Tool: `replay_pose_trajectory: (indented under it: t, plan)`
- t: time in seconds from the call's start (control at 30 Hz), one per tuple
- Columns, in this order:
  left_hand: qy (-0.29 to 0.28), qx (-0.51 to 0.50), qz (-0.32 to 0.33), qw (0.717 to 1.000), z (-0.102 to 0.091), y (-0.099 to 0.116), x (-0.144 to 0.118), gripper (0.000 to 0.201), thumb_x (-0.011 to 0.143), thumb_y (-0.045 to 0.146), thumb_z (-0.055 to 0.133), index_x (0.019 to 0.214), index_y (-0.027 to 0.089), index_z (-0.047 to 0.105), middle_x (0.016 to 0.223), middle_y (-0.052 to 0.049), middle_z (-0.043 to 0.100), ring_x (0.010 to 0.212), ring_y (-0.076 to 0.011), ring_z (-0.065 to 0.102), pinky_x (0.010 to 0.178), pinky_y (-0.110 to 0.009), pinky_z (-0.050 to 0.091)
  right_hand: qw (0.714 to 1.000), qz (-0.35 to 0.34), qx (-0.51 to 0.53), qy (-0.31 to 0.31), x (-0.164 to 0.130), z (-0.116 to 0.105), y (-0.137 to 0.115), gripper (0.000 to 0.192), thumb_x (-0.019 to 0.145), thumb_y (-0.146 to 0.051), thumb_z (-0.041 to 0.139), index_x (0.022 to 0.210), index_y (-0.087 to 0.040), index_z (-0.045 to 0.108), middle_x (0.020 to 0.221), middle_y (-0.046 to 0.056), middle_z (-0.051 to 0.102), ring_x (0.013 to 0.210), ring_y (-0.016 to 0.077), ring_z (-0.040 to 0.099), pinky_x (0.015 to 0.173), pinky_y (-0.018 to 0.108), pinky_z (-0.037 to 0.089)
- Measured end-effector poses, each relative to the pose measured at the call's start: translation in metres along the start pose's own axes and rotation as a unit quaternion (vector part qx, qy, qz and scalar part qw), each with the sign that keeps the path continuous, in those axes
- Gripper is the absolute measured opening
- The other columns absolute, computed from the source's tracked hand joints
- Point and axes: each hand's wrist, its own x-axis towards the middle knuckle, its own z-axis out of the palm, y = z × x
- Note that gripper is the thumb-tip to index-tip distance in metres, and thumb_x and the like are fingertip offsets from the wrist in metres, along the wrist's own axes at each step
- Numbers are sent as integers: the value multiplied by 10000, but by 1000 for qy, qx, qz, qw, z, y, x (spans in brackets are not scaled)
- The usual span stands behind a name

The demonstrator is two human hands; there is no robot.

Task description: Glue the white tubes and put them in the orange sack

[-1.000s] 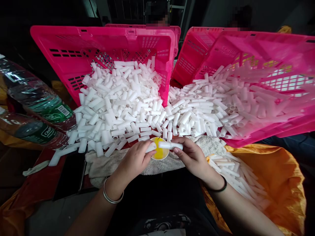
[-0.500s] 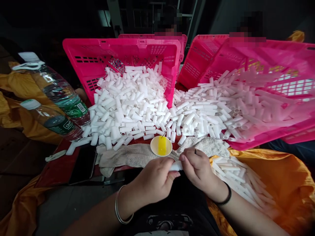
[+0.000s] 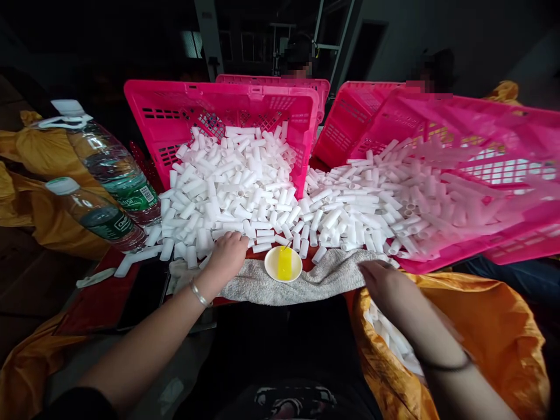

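Note:
My left hand (image 3: 230,254) reaches to the near edge of a heap of short white plastic tubes (image 3: 245,175). Its back faces me and the curled fingertips are hidden among the tubes, so any grip is out of sight. My right hand (image 3: 387,286), smeared by motion, is over the right end of a grey towel (image 3: 336,271) and the rim of an orange sack (image 3: 485,297). White tubes (image 3: 389,335) lie inside that sack. Between the hands stands a small white dish (image 3: 270,271) with a yellow rectangular piece (image 3: 284,265) and a thin dark stick in it.
Tipped pink crates (image 3: 310,134) hold the heaps, and more tubes (image 3: 371,198) spill from the right crate (image 3: 459,116). Two water bottles (image 3: 126,186) stand at the left, near a dark phone-like slab (image 3: 144,294). Other people are partly visible behind the crates.
My hands were together around a white tube above my lap and have moved apart. The left went forward to the heap; the right moved right, over the sack's rim.

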Motion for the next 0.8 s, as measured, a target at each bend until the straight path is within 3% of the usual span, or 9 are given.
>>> replay_pose_trajectory:
  t: [0.13,0.27,0.33,0.4,0.47,0.57,0.63,0.7,0.8]
  plan:
    - [0,11,6,1000,3,10,16,280,848,13,432,915,145,670,996,-149,630,998,-313,576,841,-425,495,994,-87,-8,-70,74,25,-53,409,877,-24,406,1133,-174,688,1110,117,699,940,213,683,807,297,528]
    - [18,1,0,1000,-10,8,10,202,851,78,499,972,138,650,997,-156,635,995,-334,574,849,-459,497,986,-113,-48,-116,115,33,-67,318,847,-5,464,980,-127,725,1025,166,698,908,257,668,735,320,512]
    - [39,-77,-9,996,-17,5,2,164,864,141,538,992,147,640,975,-138,656,969,-321,593,852,-463,511,982,-125,-62,-124,126,36,-65,263,858,-19,486,917,-102,729,1002,211,693,961,305,650,788,380,505]
    - [50,-224,-25,973,-20,4,-9,207,860,221,590,1057,172,633,993,-101,681,944,-281,625,847,-434,538,978,-149,-64,-133,134,39,-62,231,869,-39,510,900,-101,731,1006,225,693,1025,332,627,856,429,484]
    - [42,-375,-45,925,-20,5,-21,346,843,301,626,1176,208,608,1063,-70,694,919,-236,655,830,-394,565,971,-179,-56,-147,142,41,-56,206,872,-58,536,890,-119,732,1027,208,697,1041,324,620,884,426,469]
    - [24,-478,-63,876,-15,6,-40,419,836,355,625,1237,236,591,1185,-69,677,949,-222,670,823,-374,582,967,-204,-33,-147,148,39,-42,182,885,-111,551,946,-140,720,1059,169,692,986,277,631,860,374,468]
    - [11,-457,-51,888,-10,4,-52,315,843,327,605,1145,238,627,1181,-66,675,988,-235,664,824,-377,580,982,-157,47,-97,147,34,-32,204,902,-193,553,1050,-146,685,1027,133,690,899,233,635,806,331,474]
    - [-2,-399,-23,917,-5,0,-61,209,840,265,583,1039,239,645,1113,-56,684,999,-246,657,828,-383,569,984,-56,167,-38,142,31,-23,241,895,-301,565,1064,-150,648,887,74,677,753,186,608,692,288,467]
    - [-21,-298,7,954,-1,-4,-66,159,826,166,542,933,234,638,1015,-56,686,950,-255,652,821,-397,547,954,68,290,-25,138,32,-18,254,857,-427,579,829,-176,604,650,-17,546,581,133,495,546,259,396]
